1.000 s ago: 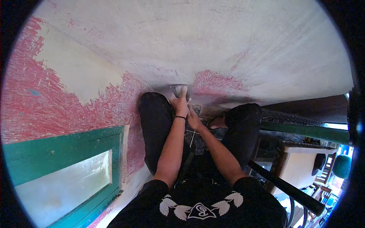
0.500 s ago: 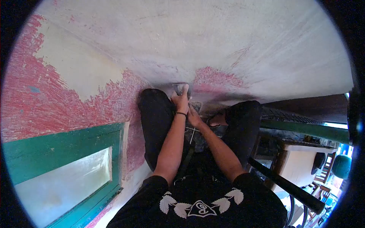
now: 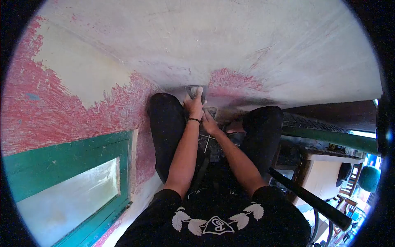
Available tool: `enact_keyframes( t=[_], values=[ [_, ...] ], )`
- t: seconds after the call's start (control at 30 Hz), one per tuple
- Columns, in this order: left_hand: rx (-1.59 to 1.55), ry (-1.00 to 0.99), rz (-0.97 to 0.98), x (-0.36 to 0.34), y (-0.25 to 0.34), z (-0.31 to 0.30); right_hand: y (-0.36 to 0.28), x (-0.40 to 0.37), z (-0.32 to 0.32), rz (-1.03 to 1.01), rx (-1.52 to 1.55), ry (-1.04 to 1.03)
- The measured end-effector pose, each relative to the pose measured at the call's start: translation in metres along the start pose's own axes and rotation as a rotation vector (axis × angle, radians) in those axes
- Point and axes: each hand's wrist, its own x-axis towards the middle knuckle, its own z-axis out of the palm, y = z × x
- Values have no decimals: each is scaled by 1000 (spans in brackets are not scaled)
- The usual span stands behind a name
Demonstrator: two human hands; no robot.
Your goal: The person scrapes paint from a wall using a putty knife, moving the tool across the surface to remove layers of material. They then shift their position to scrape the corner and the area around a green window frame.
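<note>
My left hand point(image 3: 193, 105), with a dark band at the wrist, is closed round a dark flat scraper point(image 3: 191, 89). One finger or the thumb stretches along the scraper's face, and its wide edge lies at the wall point(image 3: 230, 45). My right hand point(image 3: 210, 124) is just below and to the right, close against the left one. Its fingers are closed, and what they hold, if anything, is hidden. Around the scraper the wall is pale and smeared, with a rough red patch point(image 3: 234, 80) to the right.
My bent knees point(image 3: 166, 119) frame both hands, close to the wall. At left is a green window frame point(image 3: 61, 152) below scraped red paint point(image 3: 82, 119). A dark pole point(image 3: 310, 199), a green rail point(image 3: 329, 142) and a hanging teal ball-shaped object point(image 3: 369, 180) are at right.
Both hands and the scraper have shifted slightly upward in the view. The whole scene has also moved a little, and the grip looks the same.
</note>
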Motion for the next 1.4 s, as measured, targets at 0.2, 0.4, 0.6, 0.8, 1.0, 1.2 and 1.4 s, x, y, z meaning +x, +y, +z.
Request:
enact_keyframes(
  t=[0.2, 0.4, 0.6, 0.8, 1.0, 1.2, 1.4],
  values=[
    [-119, 46, 104, -1, 13, 11, -18, -5, 6, -123, -60, 148],
    [-125, 5, 58, 0, 18, 8, 5, 6, 8, -155, -151, 218],
    [-104, -41, 9, 1, 8, 4, -18, -6, -6, -135, -129, 148],
    [-134, -16, 15, -3, 23, 8, -42, -21, 2, -246, -46, 201],
    [-164, -44, 8, -2, 14, 6, -20, -11, 4, -220, -199, 267],
    [-163, -24, 6, -6, 21, 8, -14, -12, 0, -248, -129, 230],
    [-181, -68, -34, -3, 23, 7, -32, -26, 2, -221, -194, 266]
  ],
)
